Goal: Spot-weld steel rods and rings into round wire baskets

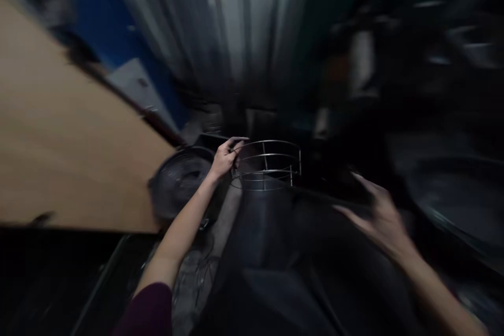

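Note:
Near the middle of the head view is a round frame of thin metal wire (264, 155), made of several hoops joined by short uprights. My left hand (228, 156) grips its left side, with the fingers bent round the wire and one finger stretched out. The frame hangs above the dark cloth (260, 231) over my lap. To the right, my right hand (378, 215) is apart from the frame, its thumb and fingers spread, holding nothing. Motion blurs the picture.
A light wooden board (79, 131) fills the left side. Beside my left forearm stands a round, fan-like object (179, 181). Further back are a blue panel (114, 31) and a pale ribbed sheet (232, 21). A dark round tub-like shape (464, 194) lies at the right.

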{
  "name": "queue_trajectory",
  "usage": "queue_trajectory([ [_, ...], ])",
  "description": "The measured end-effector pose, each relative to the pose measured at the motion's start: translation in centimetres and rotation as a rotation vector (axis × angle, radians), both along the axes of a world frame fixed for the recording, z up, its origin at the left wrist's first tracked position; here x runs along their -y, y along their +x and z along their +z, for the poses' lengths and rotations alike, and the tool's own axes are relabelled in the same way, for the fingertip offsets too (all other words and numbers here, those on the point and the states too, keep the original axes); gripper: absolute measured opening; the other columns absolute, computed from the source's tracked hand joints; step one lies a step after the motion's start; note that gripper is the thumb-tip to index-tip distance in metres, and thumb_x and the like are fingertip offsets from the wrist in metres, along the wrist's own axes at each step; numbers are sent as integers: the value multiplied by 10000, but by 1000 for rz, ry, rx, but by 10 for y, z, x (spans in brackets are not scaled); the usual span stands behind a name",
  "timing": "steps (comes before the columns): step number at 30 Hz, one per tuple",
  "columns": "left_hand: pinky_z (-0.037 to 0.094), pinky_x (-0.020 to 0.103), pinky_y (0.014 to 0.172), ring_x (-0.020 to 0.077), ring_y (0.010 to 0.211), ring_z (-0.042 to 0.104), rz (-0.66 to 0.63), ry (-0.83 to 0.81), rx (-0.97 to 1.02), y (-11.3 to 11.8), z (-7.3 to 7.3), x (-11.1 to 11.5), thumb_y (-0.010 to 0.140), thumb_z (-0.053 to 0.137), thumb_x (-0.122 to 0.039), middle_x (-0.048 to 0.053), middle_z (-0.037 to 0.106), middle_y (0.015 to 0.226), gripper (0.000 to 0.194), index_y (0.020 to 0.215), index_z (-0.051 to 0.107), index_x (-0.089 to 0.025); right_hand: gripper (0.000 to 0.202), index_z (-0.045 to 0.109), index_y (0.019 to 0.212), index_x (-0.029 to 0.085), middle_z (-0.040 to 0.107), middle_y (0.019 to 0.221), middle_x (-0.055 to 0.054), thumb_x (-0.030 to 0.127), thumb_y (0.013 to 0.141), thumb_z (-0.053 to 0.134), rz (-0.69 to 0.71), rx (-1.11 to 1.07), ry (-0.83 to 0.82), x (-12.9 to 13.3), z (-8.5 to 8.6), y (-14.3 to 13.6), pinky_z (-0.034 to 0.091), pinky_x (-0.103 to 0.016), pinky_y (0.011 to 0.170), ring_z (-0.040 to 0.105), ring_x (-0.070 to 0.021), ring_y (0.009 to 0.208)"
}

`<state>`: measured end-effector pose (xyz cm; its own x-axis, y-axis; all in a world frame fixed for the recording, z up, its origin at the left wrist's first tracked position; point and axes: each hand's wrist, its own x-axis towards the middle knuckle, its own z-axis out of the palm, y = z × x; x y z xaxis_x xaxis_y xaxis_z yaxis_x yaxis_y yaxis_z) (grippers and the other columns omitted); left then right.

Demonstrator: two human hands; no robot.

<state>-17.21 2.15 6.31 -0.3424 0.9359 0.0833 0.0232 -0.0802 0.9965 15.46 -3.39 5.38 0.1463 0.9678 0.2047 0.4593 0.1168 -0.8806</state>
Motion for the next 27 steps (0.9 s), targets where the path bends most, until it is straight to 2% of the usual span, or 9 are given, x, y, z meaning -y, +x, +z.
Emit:
queue_trajectory([
  [1, 419, 199, 488, 120, 499, 554, -149, 11, -93, 30, -5, -5, 695, 715, -335, 17, 610, 585, 280, 921, 710, -170, 784, 572, 1223, 258, 494, 1278, -128, 388, 511, 874, 100, 57, 50, 5, -1, 12, 346, -385, 1050, 438, -292, 1232],
  [3, 481, 229, 666, 161, 750, 631, -445, 68, -333, 79, -22, -11, 802, 586, -390, 61, 686, 843, 315, 1012, 682, -176, 963, 403, 1387, 223, 365, 1390, -153, 424, 554, 843, 323, 198, 86, 10, -8, 30, 313, -468, 1070, 348, -329, 1298],
  [5, 466, 262, 823, 188, 941, 618, -513, 80, -445, 112, -46, -15, 840, 521, -404, 71, 677, 1017, 339, 1040, 655, -166, 892, 297, 1446, 229, 376, 1369, -149, 353, 694, 761, 382, 290, -22, 8, -23, 45, 383, -456, 1019, 433, -300, 1237],
  [9, 470, 270, 804, 193, 928, 620, -620, -69, -520, 148, -88, -15, 851, 470, -452, 67, 680, 997, 391, 1061, 617, -157, 874, 287, 1451, 260, 442, 1344, -121, 343, 712, 746, 394, 322, -178, 12, -55, 92, 434, -424, 967, 497, -279, 1183],
  [12, 478, 277, 790, 193, 907, 625, -694, -121, -519, 163, -97, -16, 841, 468, -461, 58, 680, 982, 392, 1057, 612, -167, 529, 442, 1365, 231, 528, 1300, -92, 361, 866, 561, 125, 436, -277, 9, -68, 167, 396, -377, 1007, 504, -226, 1189],
  [14, 483, 291, 813, 194, 919, 629, -700, -138, -482, 167, -95, -20, 824, 486, -453, 58, 674, 995, 396, 1070, 604, -166, 405, 531, 1289, 167, 563, 1271, -119, 325, 936, 412, -213, 654, -522, -6, -75, 226, 381, -343, 1010, 517, -214, 1180],
  [18, 493, 325, 870, 184, 921, 639, -715, -224, -423, 153, -87, -21, 783, 578, -427, 38, 667, 969, 549, 1270, 483, -191, 283, 694, 1003, 33, 670, 1008, -233, 168, 764, 625, -256, 742, -806, -34, -96, 309, 492, -404, 822, 640, -342, 951],
  [22, 456, 362, 964, 204, 1039, 607, -542, -254, -371, 120, -82, -10, 771, 606, -467, 63, 648, 1081, 622, 1313, 447, -204, 220, 743, 826, 149, 723, 875, -102, 47, 662, 638, -125, 722, -871, -38, -124, 329, 502, -284, 756, 679, -250, 841],
  [27, 471, 367, 933, 209, 954, 631, -216, -225, -458, 102, -66, -1, 748, 621, -505, 49, 671, 983, 542, 1189, 569, -194, 191, 733, 919, 189, 709, 1000, -76, 253, 780, 618, -121, 724, -802, -28, -132, 338, 469, -269, 839, 641, -237, 983],
])
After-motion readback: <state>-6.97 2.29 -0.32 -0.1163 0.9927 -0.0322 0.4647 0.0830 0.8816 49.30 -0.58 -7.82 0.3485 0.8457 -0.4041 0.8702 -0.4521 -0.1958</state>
